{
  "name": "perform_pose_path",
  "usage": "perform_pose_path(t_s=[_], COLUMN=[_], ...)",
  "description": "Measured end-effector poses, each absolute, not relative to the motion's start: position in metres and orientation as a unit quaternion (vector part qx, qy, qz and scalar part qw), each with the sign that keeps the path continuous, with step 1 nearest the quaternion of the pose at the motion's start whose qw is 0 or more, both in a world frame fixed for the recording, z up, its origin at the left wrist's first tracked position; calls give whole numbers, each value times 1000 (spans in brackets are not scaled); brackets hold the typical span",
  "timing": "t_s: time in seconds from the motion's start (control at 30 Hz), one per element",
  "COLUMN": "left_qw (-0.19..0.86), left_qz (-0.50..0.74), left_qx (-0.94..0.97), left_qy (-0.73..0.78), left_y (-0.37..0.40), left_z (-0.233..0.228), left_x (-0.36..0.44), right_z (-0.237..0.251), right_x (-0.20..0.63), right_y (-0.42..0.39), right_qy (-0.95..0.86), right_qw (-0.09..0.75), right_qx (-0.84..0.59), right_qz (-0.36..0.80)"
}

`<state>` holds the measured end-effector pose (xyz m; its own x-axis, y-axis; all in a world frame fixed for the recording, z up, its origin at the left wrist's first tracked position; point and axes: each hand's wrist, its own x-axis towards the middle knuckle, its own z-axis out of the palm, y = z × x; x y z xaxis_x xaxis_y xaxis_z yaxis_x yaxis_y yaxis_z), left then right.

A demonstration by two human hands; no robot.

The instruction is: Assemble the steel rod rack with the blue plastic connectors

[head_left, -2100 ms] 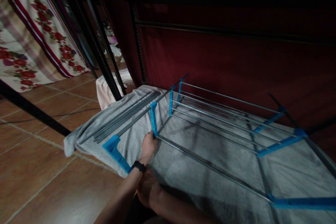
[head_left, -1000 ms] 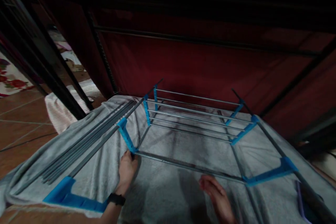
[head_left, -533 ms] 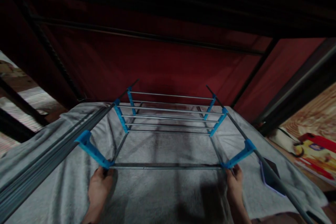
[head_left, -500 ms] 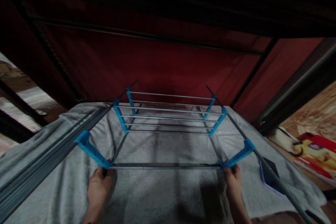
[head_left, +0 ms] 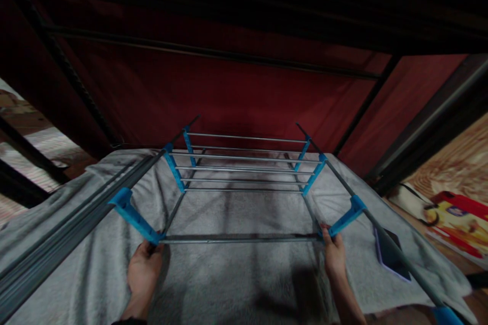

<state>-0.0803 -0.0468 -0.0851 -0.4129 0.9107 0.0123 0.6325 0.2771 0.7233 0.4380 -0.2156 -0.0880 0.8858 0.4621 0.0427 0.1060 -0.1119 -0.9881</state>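
A rack of grey metal rods (head_left: 240, 237) and blue plastic brackets lies on a grey towel (head_left: 236, 284). My left hand (head_left: 143, 274) grips the near left corner, where the front rod meets a blue bracket (head_left: 133, 216). My right hand (head_left: 333, 256) grips the near right corner beside another blue bracket (head_left: 346, 217). Farther back, several parallel rods (head_left: 244, 168) span two more pairs of blue brackets.
A bundle of loose grey rods (head_left: 49, 259) lies on the towel at the left. A dark phone (head_left: 391, 259) rests on the towel at the right. Dark red fabric walls (head_left: 229, 91) and black frame bars enclose the back. A colourful box (head_left: 459, 218) sits far right.
My view swung right from the rack's left side to face it squarely. My right hand came up and took the near right corner; my left hand stayed on the near left corner.
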Motion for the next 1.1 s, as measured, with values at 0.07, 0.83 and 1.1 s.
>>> perform_pose_path(t_s=[0.07, 0.83, 1.1], left_qw=[220, 235, 233], left_qz=[321, 348, 339], left_qx=[486, 485, 472], left_qy=[783, 767, 780], left_y=[-47, -50, -52], left_z=[-82, -72, -69], left_x=[-77, -64, -64], right_z=[-87, -81, -87], right_x=[440, 441, 445], right_y=[-213, -201, -198], right_qy=[-197, -216, -215], right_qw=[642, 638, 651], right_qx=[-728, -724, -714], right_qz=[142, 147, 143])
